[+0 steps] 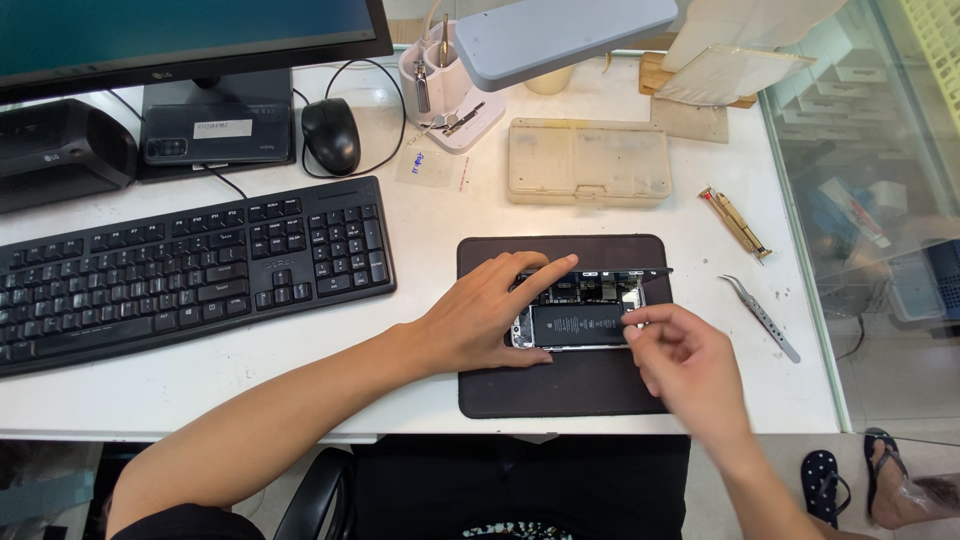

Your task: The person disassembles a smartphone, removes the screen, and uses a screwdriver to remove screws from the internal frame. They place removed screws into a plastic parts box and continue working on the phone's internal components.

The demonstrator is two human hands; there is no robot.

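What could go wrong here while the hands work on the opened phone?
1. The right hand looks blurred and pinches something small over the opened phone; a slip might scratch the exposed parts or the black battery.
2. The left hand alone steadies the phone on the dark mat; if it lifts, the phone could shift.
3. The tweezers lie near the table edge and might get knocked off.

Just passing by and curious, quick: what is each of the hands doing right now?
Left hand: open, resting on the opened phone, forefinger stretched across its top.
Right hand: fingers pinched together at the phone's edge; what they hold cannot be told.
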